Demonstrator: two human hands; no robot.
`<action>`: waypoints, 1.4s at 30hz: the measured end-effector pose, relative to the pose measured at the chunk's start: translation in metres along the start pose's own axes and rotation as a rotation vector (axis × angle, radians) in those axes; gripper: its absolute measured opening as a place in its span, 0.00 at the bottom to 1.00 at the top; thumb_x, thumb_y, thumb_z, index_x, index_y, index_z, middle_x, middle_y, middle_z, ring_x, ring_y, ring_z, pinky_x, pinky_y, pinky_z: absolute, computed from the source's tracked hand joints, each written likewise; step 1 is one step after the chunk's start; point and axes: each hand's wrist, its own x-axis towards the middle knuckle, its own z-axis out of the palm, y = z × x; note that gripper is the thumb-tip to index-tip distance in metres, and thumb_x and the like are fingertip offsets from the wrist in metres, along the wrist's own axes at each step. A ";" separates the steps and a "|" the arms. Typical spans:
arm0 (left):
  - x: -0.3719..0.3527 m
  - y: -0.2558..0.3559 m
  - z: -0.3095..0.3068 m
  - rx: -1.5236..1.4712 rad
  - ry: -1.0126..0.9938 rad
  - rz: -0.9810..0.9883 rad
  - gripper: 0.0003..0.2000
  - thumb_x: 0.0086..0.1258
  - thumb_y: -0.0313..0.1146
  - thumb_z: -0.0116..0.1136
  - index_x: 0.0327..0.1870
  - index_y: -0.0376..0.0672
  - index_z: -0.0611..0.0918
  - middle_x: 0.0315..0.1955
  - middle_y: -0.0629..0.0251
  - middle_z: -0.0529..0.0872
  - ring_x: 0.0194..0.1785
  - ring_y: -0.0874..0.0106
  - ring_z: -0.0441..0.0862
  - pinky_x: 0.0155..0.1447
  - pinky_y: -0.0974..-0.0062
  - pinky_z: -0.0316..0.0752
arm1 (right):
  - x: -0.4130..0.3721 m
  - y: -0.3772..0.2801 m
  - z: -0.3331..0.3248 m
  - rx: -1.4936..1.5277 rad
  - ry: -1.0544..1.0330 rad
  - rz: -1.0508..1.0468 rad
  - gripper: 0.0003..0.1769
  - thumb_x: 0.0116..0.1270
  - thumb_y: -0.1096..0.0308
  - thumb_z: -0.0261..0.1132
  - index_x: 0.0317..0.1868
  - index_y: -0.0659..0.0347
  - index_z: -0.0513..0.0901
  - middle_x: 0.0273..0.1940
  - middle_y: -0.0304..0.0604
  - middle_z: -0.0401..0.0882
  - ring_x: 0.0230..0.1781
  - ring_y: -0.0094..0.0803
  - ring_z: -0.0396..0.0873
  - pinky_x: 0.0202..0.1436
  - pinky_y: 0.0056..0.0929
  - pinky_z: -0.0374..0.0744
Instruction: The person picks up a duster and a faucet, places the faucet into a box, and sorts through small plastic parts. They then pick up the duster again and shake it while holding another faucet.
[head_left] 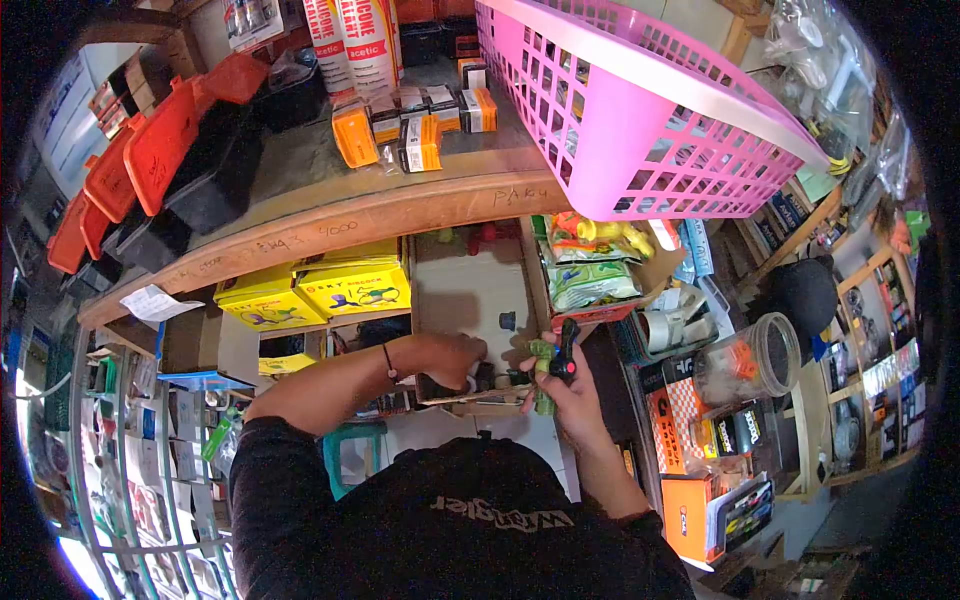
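Note:
My right hand (572, 395) is closed around a green plastic valve (544, 376) with a black handle and a red dot on it, held over the right front corner of an open cardboard box (470, 275). Inside that box, near its front edge, my left hand (455, 362) is curled with the fingers bent down. A small grey and dark piece shows by its fingertips, but what they grip is mostly hidden. Several small dark fittings (507, 321) lie on the box floor, and red and green pieces sit at its shadowed back.
Above runs a wooden shelf edge (400, 192) carrying a pink basket (640, 120), small orange boxes (420, 143) and sealant tubes (365, 45). Yellow boxes (355, 290) stand left. Bagged goods (590, 270) and a clear jar (745, 360) are on the right.

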 end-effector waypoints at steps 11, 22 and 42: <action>0.007 0.011 0.005 -0.338 0.148 0.118 0.21 0.55 0.27 0.54 0.53 0.39 0.70 0.47 0.49 0.74 0.51 0.58 0.71 0.56 0.65 0.66 | 0.004 -0.002 0.000 -0.027 0.006 -0.009 0.28 0.58 0.78 0.53 0.60 0.61 0.59 0.39 0.50 0.74 0.25 0.36 0.76 0.26 0.31 0.80; 0.075 -0.033 0.010 -0.371 0.392 0.128 0.19 0.52 0.23 0.46 0.48 0.31 0.71 0.38 0.47 0.77 0.44 0.61 0.73 0.51 0.67 0.68 | 0.005 -0.009 0.006 -0.013 0.034 0.035 0.28 0.57 0.80 0.52 0.60 0.61 0.59 0.39 0.50 0.75 0.26 0.35 0.76 0.25 0.31 0.80; 0.057 -0.004 0.012 -0.318 0.144 0.248 0.16 0.59 0.29 0.43 0.48 0.35 0.72 0.41 0.47 0.78 0.46 0.51 0.74 0.51 0.62 0.68 | 0.003 -0.019 0.009 -0.108 0.046 0.147 0.23 0.59 0.76 0.55 0.56 0.59 0.63 0.34 0.47 0.74 0.16 0.27 0.70 0.15 0.22 0.68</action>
